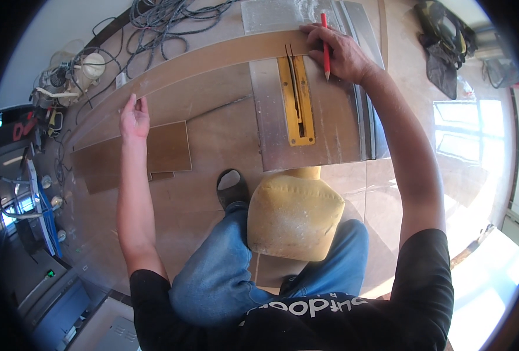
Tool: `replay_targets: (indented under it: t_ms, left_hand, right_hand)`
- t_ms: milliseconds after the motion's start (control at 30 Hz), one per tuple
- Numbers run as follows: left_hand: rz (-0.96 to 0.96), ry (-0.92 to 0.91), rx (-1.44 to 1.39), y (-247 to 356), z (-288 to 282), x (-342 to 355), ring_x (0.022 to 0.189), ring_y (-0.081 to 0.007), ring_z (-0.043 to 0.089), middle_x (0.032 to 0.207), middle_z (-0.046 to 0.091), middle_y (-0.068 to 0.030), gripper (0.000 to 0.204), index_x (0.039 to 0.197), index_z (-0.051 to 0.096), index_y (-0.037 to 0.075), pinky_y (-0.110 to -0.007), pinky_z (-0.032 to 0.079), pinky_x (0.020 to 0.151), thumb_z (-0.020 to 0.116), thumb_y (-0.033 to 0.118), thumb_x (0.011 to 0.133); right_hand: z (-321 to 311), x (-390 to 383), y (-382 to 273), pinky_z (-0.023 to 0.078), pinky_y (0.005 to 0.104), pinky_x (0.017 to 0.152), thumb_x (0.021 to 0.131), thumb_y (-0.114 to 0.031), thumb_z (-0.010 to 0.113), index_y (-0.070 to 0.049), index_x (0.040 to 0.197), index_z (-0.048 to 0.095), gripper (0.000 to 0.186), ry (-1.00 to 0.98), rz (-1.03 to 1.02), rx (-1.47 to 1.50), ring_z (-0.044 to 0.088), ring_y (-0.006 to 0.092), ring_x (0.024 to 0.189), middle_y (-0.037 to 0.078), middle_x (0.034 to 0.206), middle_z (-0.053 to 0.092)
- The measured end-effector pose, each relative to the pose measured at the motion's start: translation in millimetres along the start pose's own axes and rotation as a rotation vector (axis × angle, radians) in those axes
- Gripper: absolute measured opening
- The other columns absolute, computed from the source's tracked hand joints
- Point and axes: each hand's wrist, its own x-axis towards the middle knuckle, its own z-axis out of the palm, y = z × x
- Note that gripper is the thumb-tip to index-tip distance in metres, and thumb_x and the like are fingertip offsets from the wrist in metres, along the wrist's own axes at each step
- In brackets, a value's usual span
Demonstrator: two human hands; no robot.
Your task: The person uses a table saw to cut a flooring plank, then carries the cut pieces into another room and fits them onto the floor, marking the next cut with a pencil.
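Observation:
A long, pale brown strip of board (224,54) runs from the saw table off to the left. My right hand (338,55) holds a red pencil (325,47) upright, its fingertips on the strip's right end. My left hand (135,117) is palm up with loosely bent fingers at the strip's near edge; whether it bears any weight I cannot tell. The saw table (341,128) is dusty metal with a yellow slotted insert (305,131) and thin upright metal in its slot. Just below the table is a worn yellow padded seat (294,216), between my knees.
Brown rectangular panels (131,161) lie on the floor at left. Tangled cables (160,23) lie beyond the strip. Tools and a white container (93,65) crowd the upper left; a blue-framed item (43,210) stands left. A dark bag (438,44) lies upper right.

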Motion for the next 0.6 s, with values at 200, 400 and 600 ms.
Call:
replay_targets:
  t_ms: [200,400,600]
  left_hand:
    - [0.019,-0.013,0.002,-1,-5,-11,0.106,-0.0210,0.065,0.113,0.067,-0.0117,0.020,0.116,0.061,-0.001,-0.034,0.058,0.095,0.065,0.001,0.096]
    - [0.021,-0.005,0.032,3,-12,-13,0.108,-0.0210,0.064,0.117,0.067,-0.0115,0.023,0.119,0.060,0.000,-0.034,0.058,0.096,0.064,0.001,0.096]
    - [0.002,-0.008,0.041,2,-12,-20,0.110,-0.0214,0.063,0.117,0.066,-0.0095,0.021,0.116,0.061,0.004,-0.035,0.057,0.096,0.065,-0.001,0.095]
  right_hand:
    - [-1,-5,-11,0.052,0.0439,0.098,0.089,-0.013,0.070,-0.008,0.104,0.057,0.020,0.037,-0.023,0.014,0.063,0.0375,0.113,0.014,0.134,0.062]
    - [2,-9,-12,0.051,0.0442,0.100,0.088,-0.012,0.070,-0.008,0.103,0.057,0.020,0.044,-0.009,0.040,0.061,0.0389,0.118,0.014,0.135,0.062]
    - [2,-15,-13,0.051,0.0436,0.100,0.089,-0.008,0.069,-0.009,0.105,0.056,0.020,0.008,-0.017,0.025,0.060,0.0384,0.121,0.014,0.143,0.057]
